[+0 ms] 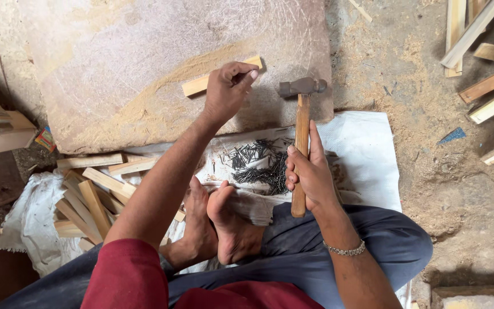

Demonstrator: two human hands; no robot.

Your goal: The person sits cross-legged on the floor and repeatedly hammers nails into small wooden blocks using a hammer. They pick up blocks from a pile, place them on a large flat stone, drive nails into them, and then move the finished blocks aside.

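I see the left hand (227, 91) pinched closed on a short wooden strip (198, 84), pinning it flat near the stone slab's (115, 68) front edge. The right hand (310, 174) grips the ball-peen hammer (301, 114) mid-handle, head poised beside the strip; loose nails (261, 163) lie within reach on the white sack (361, 149).

The left hand (227, 90) pressed a short wooden strip (198, 84) onto the stone slab (115, 57). The right hand (310, 171) gripped a wooden-handled hammer (301, 114) above a pile of nails (258, 163) on white sacking (361, 149).
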